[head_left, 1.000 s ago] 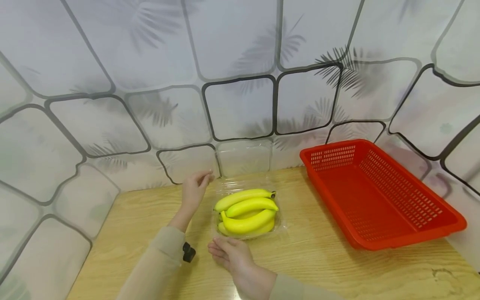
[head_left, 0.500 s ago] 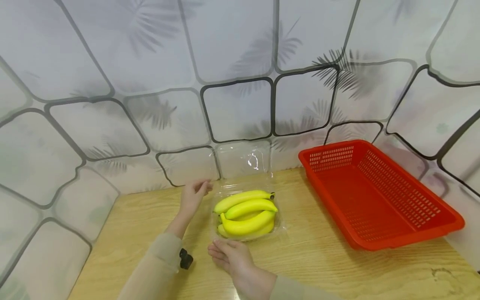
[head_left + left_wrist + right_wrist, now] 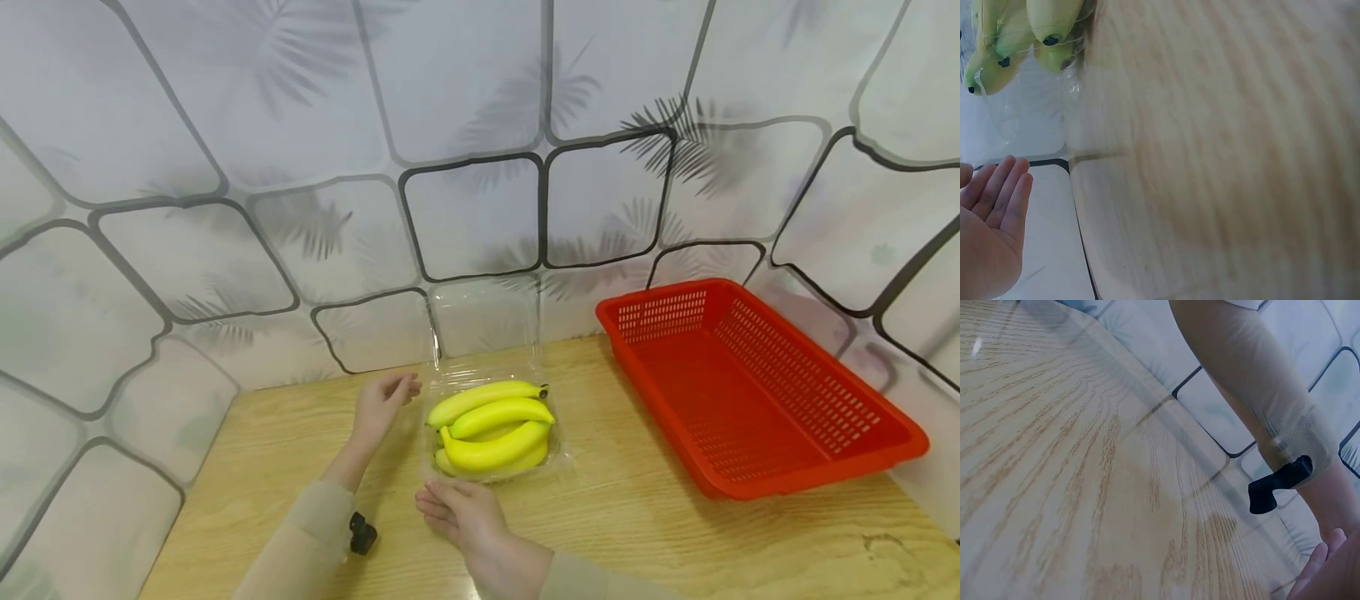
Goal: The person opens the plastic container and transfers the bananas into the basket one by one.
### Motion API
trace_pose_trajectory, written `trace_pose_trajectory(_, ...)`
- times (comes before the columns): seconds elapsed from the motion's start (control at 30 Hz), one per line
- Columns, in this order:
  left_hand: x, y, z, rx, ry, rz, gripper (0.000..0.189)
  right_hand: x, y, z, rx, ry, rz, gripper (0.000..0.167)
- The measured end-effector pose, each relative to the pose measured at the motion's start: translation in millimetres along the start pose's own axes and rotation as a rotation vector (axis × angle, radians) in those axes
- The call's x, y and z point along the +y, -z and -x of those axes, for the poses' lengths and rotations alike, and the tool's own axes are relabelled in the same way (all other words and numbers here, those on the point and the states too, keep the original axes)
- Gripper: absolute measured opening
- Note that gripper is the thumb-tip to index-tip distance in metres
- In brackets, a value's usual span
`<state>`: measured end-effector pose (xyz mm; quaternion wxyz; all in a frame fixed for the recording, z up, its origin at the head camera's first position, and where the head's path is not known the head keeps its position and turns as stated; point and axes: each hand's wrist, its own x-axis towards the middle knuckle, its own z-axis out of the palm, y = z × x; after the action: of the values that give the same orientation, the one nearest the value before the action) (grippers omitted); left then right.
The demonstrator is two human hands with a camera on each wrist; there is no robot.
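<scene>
And there sat the bananas [image 3: 495,427], bundled in a clear container [image 3: 561,460] on the desk [image 3: 637,542], its lid [image 3: 487,321] up and leaning by the patterned wall [image 3: 472,208]! Everything hung on that layout: the fruit lay with its long axis running left to right, ahead of the right hand [image 3: 471,515] and off to the right of the left hand [image 3: 381,410]. The nearer one? The right, just beside the container's near left corner, though whether it touched could not be told. The left waited out by the far left corner, a small gap away, closer to the base of the lid. Neither had hold of anything: the left spread loosely, fingers almost straight, the right relaxed with a slight bend. Well over to the right stood the red basket [image 3: 727,392].
</scene>
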<state>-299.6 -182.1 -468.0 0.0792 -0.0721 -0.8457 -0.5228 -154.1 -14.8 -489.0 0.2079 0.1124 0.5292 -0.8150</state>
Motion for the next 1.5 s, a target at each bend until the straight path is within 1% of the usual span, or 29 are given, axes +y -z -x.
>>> trace_pose_trajectory(0.23,-9.1,2.6,9.9,-0.014,0.024,0.018,0.029,1.1,0.6,-0.7,-0.002,0.004,-0.007,0.037)
trace_pose_trajectory(0.3,-10.9,3.5,12.6,-0.018,0.022,0.018,0.029,1.0,0.7,-0.4,-0.004,0.0,-0.007,0.037)
trace_pose_trajectory(0.5,-10.8,5.4,21.3,-0.036,0.04,0.049,0.029,0.4,0.9,0.1,-0.004,-0.008,-0.007,0.037)
trace_pose_trajectory(0.6,-9.4,6.7,25.5,-0.048,0.044,0.045,0.029,0.3,1.1,0.3,-0.001,-0.012,-0.012,0.036)
trace_pose_trajectory(0.73,-8.9,9.6,32.1,-0.057,0.028,0.017,0.029,0.6,1.5,0.8,0.001,-0.018,-0.012,0.035)
trace_pose_trajectory(0.83,-10.7,12.3,37.5,-0.071,-0.009,-0.007,0.029,0.6,1.6,1.3,0.001,-0.018,-0.011,0.035)
trace_pose_trajectory(0.97,-12.2,14.9,43.5,-0.096,-0.038,-0.026,0.029,0.5,2.0,1.6,-0.004,-0.01,-0.009,0.037)
trace_pose_trajectory(1.03,-11.2,15.5,45.9,-0.11,-0.031,-0.019,0.03,0.8,2.5,1.5,-0.008,-0.005,-0.009,0.038)
trace_pose_trajectory(1.2,-7.9,15.6,49.5,-0.133,0.023,-0.021,0.032,1.7,2.3,-0.6,-0.006,0.008,-0.015,0.038)
trace_pose_trajectory(1.3,-8.0,15.2,50.9,-0.145,0.034,-0.023,0.034,1.5,2.0,-0.8,-0.004,0.009,-0.023,0.037)
trace_pose_trajectory(1.5,-7.4,14.1,55.8,-0.181,0.062,0.004,0.04,1.6,2.5,0.2,-0.017,0.011,-0.033,0.035)
